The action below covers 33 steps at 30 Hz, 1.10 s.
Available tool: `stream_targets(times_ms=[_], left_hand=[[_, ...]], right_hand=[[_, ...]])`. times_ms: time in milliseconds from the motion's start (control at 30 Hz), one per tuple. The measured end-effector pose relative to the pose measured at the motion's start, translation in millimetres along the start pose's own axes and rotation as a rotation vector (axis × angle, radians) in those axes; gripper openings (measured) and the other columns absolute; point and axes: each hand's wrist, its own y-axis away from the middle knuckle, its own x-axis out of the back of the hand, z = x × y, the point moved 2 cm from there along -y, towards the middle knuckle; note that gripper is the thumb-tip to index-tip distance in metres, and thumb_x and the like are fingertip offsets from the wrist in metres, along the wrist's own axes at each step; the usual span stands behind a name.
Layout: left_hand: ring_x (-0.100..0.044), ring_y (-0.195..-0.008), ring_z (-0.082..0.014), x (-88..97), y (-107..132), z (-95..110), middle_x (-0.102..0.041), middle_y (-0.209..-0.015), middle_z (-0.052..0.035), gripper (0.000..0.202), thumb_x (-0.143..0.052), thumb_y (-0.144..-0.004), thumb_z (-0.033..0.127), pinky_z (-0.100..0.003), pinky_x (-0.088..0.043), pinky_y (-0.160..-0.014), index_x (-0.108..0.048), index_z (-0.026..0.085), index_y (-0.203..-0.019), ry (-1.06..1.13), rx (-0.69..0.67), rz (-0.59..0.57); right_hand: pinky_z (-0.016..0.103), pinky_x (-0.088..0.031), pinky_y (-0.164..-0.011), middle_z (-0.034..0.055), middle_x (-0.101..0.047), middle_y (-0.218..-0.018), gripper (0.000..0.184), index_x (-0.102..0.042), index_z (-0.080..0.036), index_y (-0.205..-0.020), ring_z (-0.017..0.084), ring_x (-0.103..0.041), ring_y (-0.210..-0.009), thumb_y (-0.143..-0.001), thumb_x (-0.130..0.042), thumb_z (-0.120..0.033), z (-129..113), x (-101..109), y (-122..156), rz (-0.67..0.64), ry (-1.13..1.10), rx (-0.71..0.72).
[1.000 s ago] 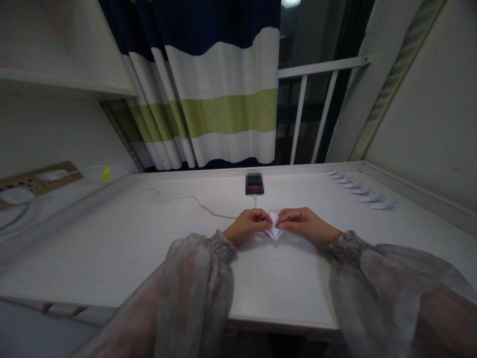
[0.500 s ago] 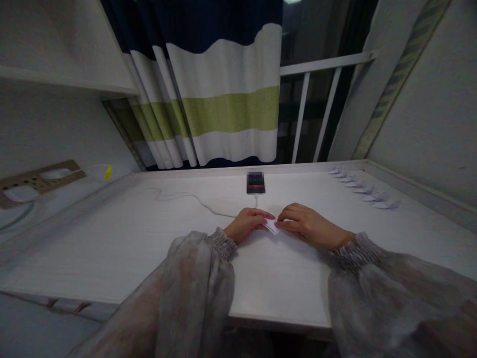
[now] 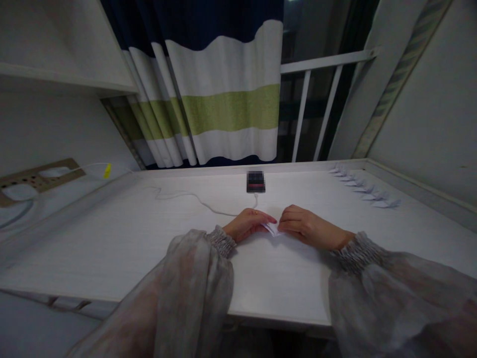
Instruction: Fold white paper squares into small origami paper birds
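My left hand (image 3: 250, 223) has one paper (image 3: 272, 229) pinched, fingers nearly together; my right hand (image 3: 307, 226) pinches its right side likewise. Paper's mid desk (image 3: 279, 283). Beyond: one cable (image 3: 204, 203), six folded pieces (image 3: 364, 189) rowed at right, one phone (image 3: 256, 181), screen pixelated, unreadable. One yellow tag (image 3: 107, 170) far left, any print too small.

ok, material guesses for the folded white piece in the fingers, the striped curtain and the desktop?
Folded white piece: likely paper, matte; thin, with straight edges.
Striped curtain: looks like woven fabric, matte; hangs in soft folds.
Desktop: smooth white finish, faint streaks, slight sheen; painted wood or laminate, can't tell which.
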Motion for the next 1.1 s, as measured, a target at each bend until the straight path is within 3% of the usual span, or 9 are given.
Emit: stream_targets(times_ms=[267, 433, 800, 933, 1100], left_hand=[[-0.057, -0.067, -0.0106, -2.6, 2.3, 0.8, -0.065, -0.07, -0.0066, 0.024, -0.071, -0.056, 0.024, -0.027, -0.042, -0.074, -0.066, 0.006, -0.071, -0.02, 0.053, -0.067], [-0.055, -0.061, -0.0076, -0.4, 2.2, -0.1, -0.063, -0.066, -0.0019, 0.031, -0.075, -0.047, 0.018, -0.023, -0.04, -0.068, -0.065, 0.009, -0.075, -0.087, 0.053, -0.067], [-0.055, -0.06, -0.0076, -0.9, 0.0, -2.0, -0.064, -0.067, -0.0002, 0.037, -0.075, -0.044, 0.012, -0.023, -0.039, -0.064, -0.062, 0.01, -0.079, -0.137, 0.062, -0.071], [-0.054, -0.06, -0.0069, -0.8, -0.7, -2.5, -0.063, -0.068, 0.0003, 0.04, -0.074, -0.044, 0.008, -0.022, -0.038, -0.064, -0.06, 0.011, -0.081, -0.132, 0.048, -0.075], [-0.052, -0.059, -0.0057, -0.5, -0.5, -3.1, -0.06, -0.067, 0.0024, 0.047, -0.072, -0.044, 0.004, -0.021, -0.037, -0.061, -0.055, 0.012, -0.088, -0.075, 0.036, -0.136]], right_hand=[[0.031, -0.044, -0.071, 0.008, -0.06, -0.073, 0.024, -0.062, -0.014, -0.08, 0.015, -0.051, -0.074, -0.086, -0.039, -0.02, 0.4, 1.0, 1.2, 0.03, -0.163, -0.055], [0.031, -0.045, -0.07, 0.0088, -0.059, -0.073, 0.022, -0.062, -0.013, -0.079, 0.015, -0.051, -0.074, -0.085, -0.042, -0.02, 1.9, 0.8, 2.8, 0.051, -0.227, -0.073], [0.027, -0.046, -0.066, 0.0056, -0.061, -0.07, 0.02, -0.063, -0.015, -0.074, 0.013, -0.054, -0.069, -0.083, -0.048, -0.025, 9.6, -3.9, 5.2, 0.131, -0.42, -0.193], [0.027, -0.046, -0.064, 0.0053, -0.059, -0.069, 0.019, -0.062, -0.015, -0.072, 0.013, -0.054, -0.069, -0.082, -0.049, -0.026, 9.5, -4.4, 5.1, 0.135, -0.415, -0.235], [0.028, -0.046, -0.066, 0.0069, -0.057, -0.074, 0.018, -0.06, -0.015, -0.073, 0.014, -0.052, -0.073, -0.082, -0.046, -0.022, 5.8, -6.0, 3.7, 0.101, -0.306, -0.178]])
